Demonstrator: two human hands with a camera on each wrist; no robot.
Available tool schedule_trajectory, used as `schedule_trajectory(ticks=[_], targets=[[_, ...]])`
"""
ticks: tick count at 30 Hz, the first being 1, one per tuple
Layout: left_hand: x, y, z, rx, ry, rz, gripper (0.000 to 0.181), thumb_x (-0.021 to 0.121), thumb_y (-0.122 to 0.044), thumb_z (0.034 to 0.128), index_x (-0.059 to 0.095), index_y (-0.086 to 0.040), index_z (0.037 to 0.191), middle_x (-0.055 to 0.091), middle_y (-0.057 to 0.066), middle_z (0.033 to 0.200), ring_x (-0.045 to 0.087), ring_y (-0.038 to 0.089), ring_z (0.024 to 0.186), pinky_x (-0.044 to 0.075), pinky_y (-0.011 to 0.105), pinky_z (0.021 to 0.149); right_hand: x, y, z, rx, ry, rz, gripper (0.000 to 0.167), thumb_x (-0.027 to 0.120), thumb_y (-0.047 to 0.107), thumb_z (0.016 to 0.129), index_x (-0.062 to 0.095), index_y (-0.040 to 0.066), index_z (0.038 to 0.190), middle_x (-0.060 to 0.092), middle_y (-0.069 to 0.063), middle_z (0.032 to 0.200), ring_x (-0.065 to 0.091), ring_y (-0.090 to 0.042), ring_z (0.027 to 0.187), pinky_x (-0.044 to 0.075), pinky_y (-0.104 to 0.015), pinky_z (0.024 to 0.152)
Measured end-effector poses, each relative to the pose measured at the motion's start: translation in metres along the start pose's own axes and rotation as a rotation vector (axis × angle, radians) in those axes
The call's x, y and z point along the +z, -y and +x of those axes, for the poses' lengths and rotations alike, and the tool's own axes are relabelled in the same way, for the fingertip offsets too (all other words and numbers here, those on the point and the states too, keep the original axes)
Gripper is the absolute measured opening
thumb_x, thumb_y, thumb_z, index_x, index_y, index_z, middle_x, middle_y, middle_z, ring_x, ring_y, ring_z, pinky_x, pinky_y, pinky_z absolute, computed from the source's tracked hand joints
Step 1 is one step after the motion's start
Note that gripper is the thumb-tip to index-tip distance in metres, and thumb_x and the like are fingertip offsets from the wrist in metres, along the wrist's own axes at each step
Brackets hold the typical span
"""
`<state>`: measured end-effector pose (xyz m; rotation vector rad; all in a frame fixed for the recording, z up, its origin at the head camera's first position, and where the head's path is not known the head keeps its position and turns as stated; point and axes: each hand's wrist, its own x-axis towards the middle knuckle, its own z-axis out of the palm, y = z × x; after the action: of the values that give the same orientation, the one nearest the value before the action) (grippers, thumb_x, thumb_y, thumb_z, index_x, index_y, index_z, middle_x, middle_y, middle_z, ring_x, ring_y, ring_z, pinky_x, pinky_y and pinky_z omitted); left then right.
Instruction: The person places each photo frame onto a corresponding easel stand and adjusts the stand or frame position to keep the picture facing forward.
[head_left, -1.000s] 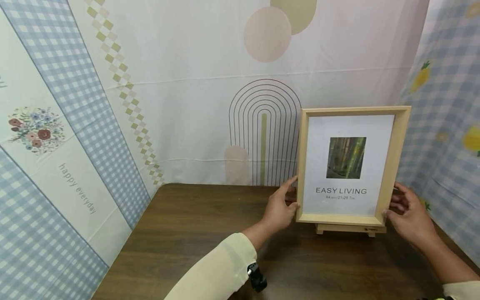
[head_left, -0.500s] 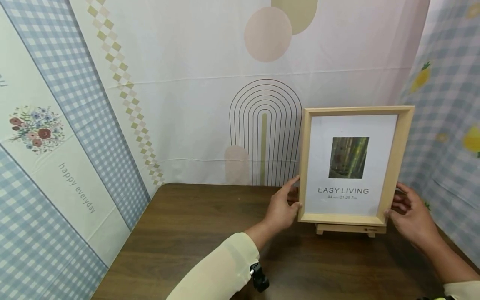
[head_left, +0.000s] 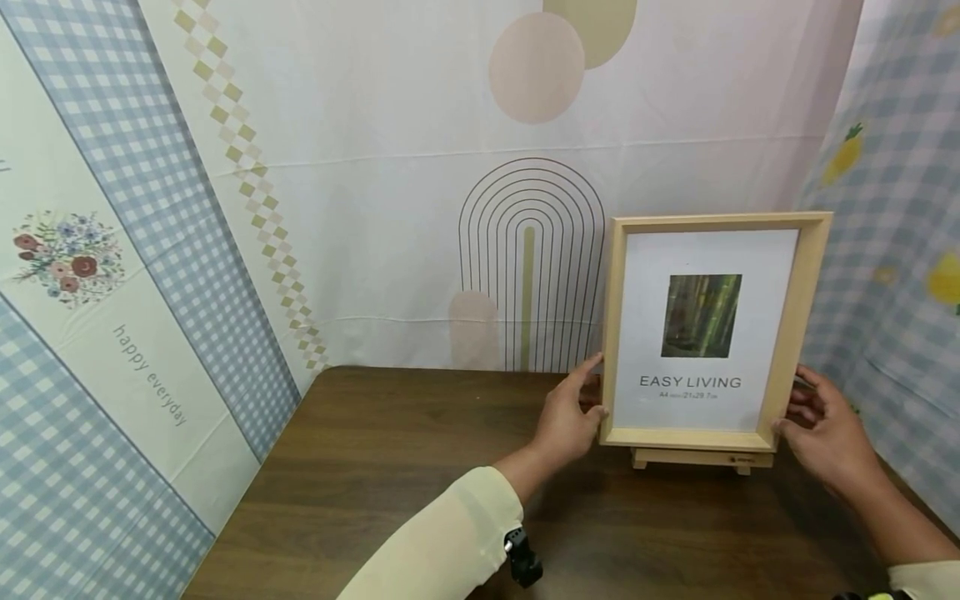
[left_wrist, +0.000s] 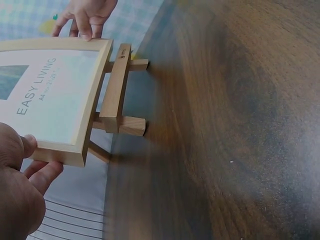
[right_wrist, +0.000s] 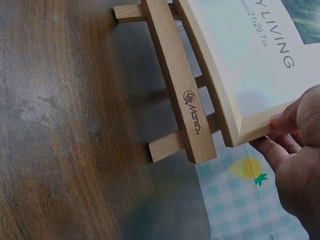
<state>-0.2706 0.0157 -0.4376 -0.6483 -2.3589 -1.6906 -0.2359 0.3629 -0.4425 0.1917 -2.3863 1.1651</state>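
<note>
A light wood picture frame [head_left: 617, 333] with a white "EASY LIVING" sheet stands upright at the right of the table. Its lower left side is gripped by the left hand [head_left: 567, 417], thumb in front and fingers behind. The right hand [head_left: 825, 433] grips the lower right side the same way. Below and behind the frame is a small wooden easel [head_left: 701, 457]; in the left wrist view a gap shows between the frame's bottom edge and the easel's ledge [left_wrist: 116, 90]. The right wrist view shows the ledge [right_wrist: 180, 85] with a printed logo, also apart from the frame.
The dark brown wooden table [head_left: 390, 450] extends to the left and front. A patterned cloth [head_left: 375, 233] hangs behind it, a blue checked cloth with pineapples [head_left: 885, 292] hangs at the right, and another checked cloth [head_left: 150, 333] is at the left.
The frame has shifted slightly to the right, with both hands moving along while holding its sides. The easel has stayed in place.
</note>
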Motion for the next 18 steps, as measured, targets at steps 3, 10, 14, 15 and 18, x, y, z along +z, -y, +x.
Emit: schedule_trajectory(ticks=[3, 10, 14, 15, 18], targets=[[0.0, 0.0, 0.0, 0.003, 0.002, 0.01, 0.086, 0.073, 0.009, 0.0894, 0.041, -0.034, 0.156, 0.062, 0.006, 0.132, 0.065, 0.012, 0.103, 0.056, 0.016, 0.071, 0.0, -0.002, 0.001, -0.013, -0.005, 0.002, 0.086, 0.059, -0.021, 0.087, 0.02, 0.0, 0.161, 0.052, -0.003, 0.117, 0.049, 0.014, 0.095, 0.051, -0.01, 0.066], [0.002, -0.002, -0.004, 0.009, 0.007, 0.015, 0.084, 0.073, 0.008, 0.0897, 0.041, -0.033, 0.156, 0.063, 0.004, 0.131, 0.065, 0.013, 0.104, 0.055, 0.016, 0.071, -0.003, 0.0, -0.005, -0.03, -0.039, 0.016, 0.087, 0.06, -0.023, 0.084, 0.024, 0.0, 0.16, 0.048, 0.02, 0.113, 0.051, 0.012, 0.095, 0.05, -0.009, 0.067], [0.003, -0.002, -0.007, 0.008, 0.01, 0.007, 0.083, 0.074, 0.007, 0.0896, 0.043, -0.034, 0.155, 0.064, 0.002, 0.129, 0.065, 0.011, 0.103, 0.055, 0.017, 0.071, -0.004, 0.002, -0.01, -0.011, -0.044, -0.002, 0.089, 0.061, -0.022, 0.084, 0.024, 0.004, 0.161, 0.048, 0.017, 0.113, 0.05, 0.011, 0.095, 0.05, -0.009, 0.066], [0.004, -0.002, -0.008, 0.009, 0.009, 0.007, 0.083, 0.074, 0.007, 0.0895, 0.043, -0.034, 0.154, 0.064, 0.002, 0.129, 0.065, 0.01, 0.102, 0.055, 0.017, 0.071, -0.004, 0.003, -0.011, -0.008, -0.047, -0.007, 0.089, 0.061, -0.022, 0.084, 0.025, 0.005, 0.161, 0.048, 0.015, 0.114, 0.05, 0.011, 0.095, 0.05, -0.009, 0.066], [0.004, -0.002, -0.01, 0.013, 0.005, 0.008, 0.083, 0.075, 0.007, 0.0894, 0.044, -0.034, 0.154, 0.064, 0.002, 0.128, 0.065, 0.009, 0.101, 0.055, 0.017, 0.071, -0.004, 0.004, -0.014, 0.0, -0.054, -0.019, 0.09, 0.061, -0.022, 0.084, 0.025, 0.004, 0.161, 0.05, 0.009, 0.114, 0.05, 0.011, 0.094, 0.05, -0.009, 0.066]])
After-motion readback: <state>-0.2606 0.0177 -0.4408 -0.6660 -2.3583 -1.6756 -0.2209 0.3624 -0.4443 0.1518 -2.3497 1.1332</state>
